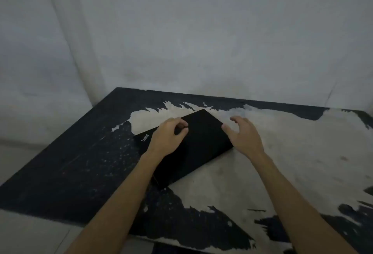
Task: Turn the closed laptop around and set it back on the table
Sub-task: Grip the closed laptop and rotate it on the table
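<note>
A closed black laptop (201,142) lies flat on the table (70,162), turned at an angle, with its logo at the left corner. My left hand (168,135) hovers over or rests on the lid's left part, fingers curled, gripping nothing that I can see. At the laptop's right edge my right hand (244,134) has its fingers spread, the thumb close to the edge; contact is unclear. Both forearms reach in from the bottom of the view.
The tabletop is dark with large worn pale patches (282,162). A plain grey wall (201,41) rises right behind the table's far edge. The table's left edge (50,144) drops to a pale floor (12,162).
</note>
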`<state>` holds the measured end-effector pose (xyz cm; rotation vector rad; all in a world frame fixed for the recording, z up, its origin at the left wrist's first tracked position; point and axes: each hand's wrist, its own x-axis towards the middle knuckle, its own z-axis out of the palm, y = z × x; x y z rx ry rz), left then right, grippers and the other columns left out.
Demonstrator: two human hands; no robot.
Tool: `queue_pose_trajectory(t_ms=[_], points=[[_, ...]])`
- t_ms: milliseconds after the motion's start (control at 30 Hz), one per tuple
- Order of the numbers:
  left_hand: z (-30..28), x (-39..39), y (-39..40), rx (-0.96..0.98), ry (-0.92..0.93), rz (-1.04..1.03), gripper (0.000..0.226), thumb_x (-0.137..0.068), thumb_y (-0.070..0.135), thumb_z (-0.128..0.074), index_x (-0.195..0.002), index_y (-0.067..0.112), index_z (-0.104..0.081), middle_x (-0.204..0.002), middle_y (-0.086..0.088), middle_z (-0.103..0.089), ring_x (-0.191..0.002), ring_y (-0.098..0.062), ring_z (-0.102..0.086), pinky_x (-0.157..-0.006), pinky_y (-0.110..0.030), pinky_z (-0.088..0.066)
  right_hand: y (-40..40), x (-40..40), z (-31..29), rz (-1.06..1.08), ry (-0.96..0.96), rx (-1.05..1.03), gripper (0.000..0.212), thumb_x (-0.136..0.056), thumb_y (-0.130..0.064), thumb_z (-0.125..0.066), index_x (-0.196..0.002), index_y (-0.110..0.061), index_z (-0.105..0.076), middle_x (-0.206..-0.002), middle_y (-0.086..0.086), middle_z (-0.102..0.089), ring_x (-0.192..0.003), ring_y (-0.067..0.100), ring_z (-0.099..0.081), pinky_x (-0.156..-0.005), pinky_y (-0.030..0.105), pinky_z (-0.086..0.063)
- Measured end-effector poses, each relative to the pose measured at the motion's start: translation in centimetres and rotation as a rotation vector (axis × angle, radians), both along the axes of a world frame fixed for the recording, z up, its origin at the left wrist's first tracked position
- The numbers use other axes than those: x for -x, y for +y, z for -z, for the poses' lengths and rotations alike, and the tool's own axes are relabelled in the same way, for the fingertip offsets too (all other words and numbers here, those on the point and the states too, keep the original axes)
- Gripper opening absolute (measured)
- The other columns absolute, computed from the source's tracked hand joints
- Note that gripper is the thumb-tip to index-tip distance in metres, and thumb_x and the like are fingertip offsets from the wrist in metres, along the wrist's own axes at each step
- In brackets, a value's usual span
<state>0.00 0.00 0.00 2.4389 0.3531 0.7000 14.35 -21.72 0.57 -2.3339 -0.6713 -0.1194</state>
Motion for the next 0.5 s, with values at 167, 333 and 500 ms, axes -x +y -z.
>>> queue_pose_trajectory(t_ms=[167,333,500], points=[[1.0,-1.1,1.6,-0.026,0.125,-0.046,0.029,-0.096,0.034,-0.068,-0.123,0.025,-0.066,-0.126,0.003,-0.060,-0.110,-0.012,-0.060,-0.096,-0.032,-0.051,1.3,-1.2,1.1,0.074,0.061,0.122,0.061,-0.095,-0.058,-0.059,-0.142,-0.020,-0.055,-0.145,0.009,-0.060,-0.130,0.029,-0.057,-0.104,0.046,-0.048],[1.7,-3.4,2.6,-0.075,0.220,-0.091,0.048,-0.096,0.043,-0.064,-0.139,0.025,-0.055,-0.142,-0.002,-0.054,-0.125,-0.020,-0.055,-0.110,-0.044,-0.043,3.4,-3.2,2.2,0.097,0.075,0.202,0.069,-0.092,-0.063,-0.058,-0.145,-0.019,-0.054,-0.138,0.010,-0.063,-0.125,0.030,-0.060,-0.101,0.046,-0.052],[2.1,-5.3,3.2,-0.147,0.306,-0.115,0.057,-0.099,0.052,-0.052,-0.147,0.022,-0.049,-0.141,-0.006,-0.056,-0.127,-0.024,-0.053,-0.107,-0.047,-0.044,5.3,-3.8,3.0,0.132,-0.003,0.207,0.065,-0.093,-0.062,-0.058,-0.137,-0.015,-0.063,-0.124,0.009,-0.064,-0.114,0.028,-0.063,-0.092,0.042,-0.054]])
